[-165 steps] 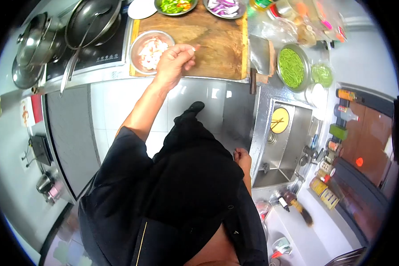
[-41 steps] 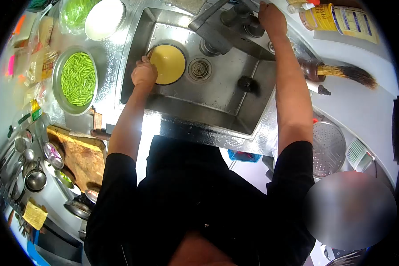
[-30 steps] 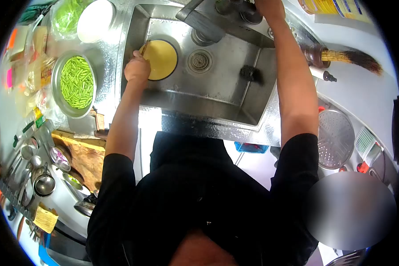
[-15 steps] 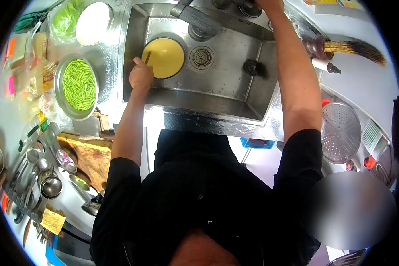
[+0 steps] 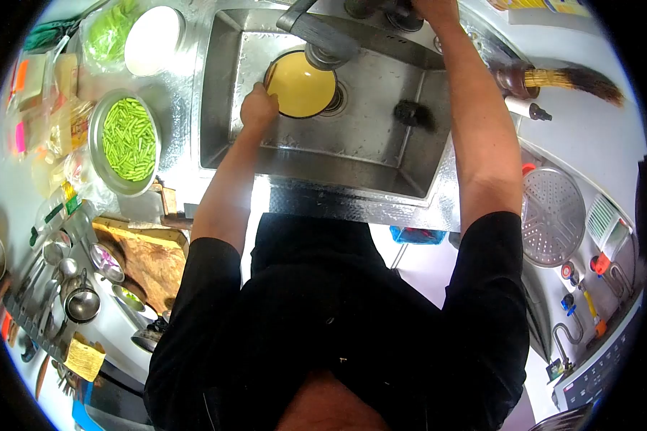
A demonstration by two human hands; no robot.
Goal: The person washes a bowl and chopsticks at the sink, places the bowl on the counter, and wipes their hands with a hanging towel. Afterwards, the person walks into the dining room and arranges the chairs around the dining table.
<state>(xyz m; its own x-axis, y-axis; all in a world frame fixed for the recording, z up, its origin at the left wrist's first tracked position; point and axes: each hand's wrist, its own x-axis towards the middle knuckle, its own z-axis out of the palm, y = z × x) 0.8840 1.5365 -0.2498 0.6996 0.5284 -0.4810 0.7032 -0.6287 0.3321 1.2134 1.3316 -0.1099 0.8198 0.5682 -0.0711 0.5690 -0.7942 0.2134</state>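
My left hand (image 5: 259, 108) grips the left rim of a round yellow bowl (image 5: 302, 86) with a dark edge. The bowl is inside the steel sink (image 5: 331, 154), partly over the drain (image 5: 336, 100) and partly under the dark faucet (image 5: 316, 36). A thin brown mark or stick shows at the bowl's rim by my fingers; I cannot tell which. My right hand (image 5: 435, 10) reaches to the top edge of the view, beside dark round fittings (image 5: 404, 18) behind the sink. Its fingers are largely hidden or cut off.
A dark scrubber (image 5: 413, 113) lies at the sink's right. To the left stand a steel bowl of cut green beans (image 5: 129, 140), a white bowl (image 5: 153, 41) and bagged greens (image 5: 108, 32). A brush (image 5: 575, 80) and perforated steel disc (image 5: 552, 215) are at the right.
My left hand has moved the yellow bowl rightward and slightly up, towards the faucet and over part of the drain. My right hand has barely moved. The blurred oval at lower right is gone.
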